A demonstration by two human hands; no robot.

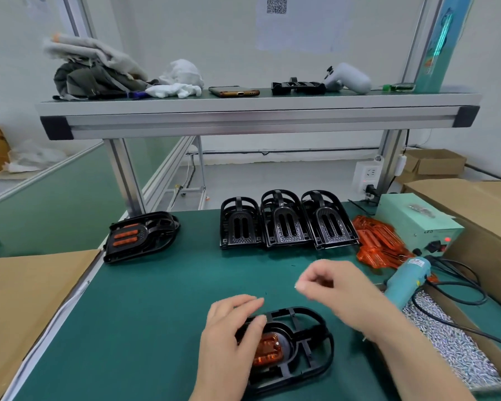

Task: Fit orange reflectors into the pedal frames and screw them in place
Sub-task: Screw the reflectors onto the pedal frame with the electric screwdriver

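1. Nearest, low in the middle: black pedal frame [307, 342] flat on the green mat [156, 299], with an orange reflector [268, 350] seated in its oval pocket.
2. Over that frame's left end: left hand [232, 328], fingers fairly straight and laid across frame and reflector, pressing down and gripping nothing.
3. Far left on the mat, well apart: finished pedal [141, 235], two orange bars showing through its face.
4. Behind the middle: three empty frames [284, 224] standing in a row, side by side and touching, slots open.
5. Right of the worked frame, clear of it and above the mat: right hand [330, 287], thumb and forefinger pinched narrow on a tiny pale thing, probably a screw [296, 286]; too blurred to be sure.
6. Further right: loose pile of reflectors [379, 244], then the teal electric screwdriver [408, 279] lying on its side, then a box of screws [451, 342] at the mat's edge.
7. Step in hand, by judgement: reflector already fitted, fastening just starting.
8. Next move, likely: setting the screw upright in a hole beside the reflector while keeping the frame pinned, then reaching right for the screwdriver. Calls for a fine pinch and a steady left hand.
9. Look of the part: translucent orange, ribbed, catching light; around it glossy black openwork, a rounded loop with thin cross ribs.
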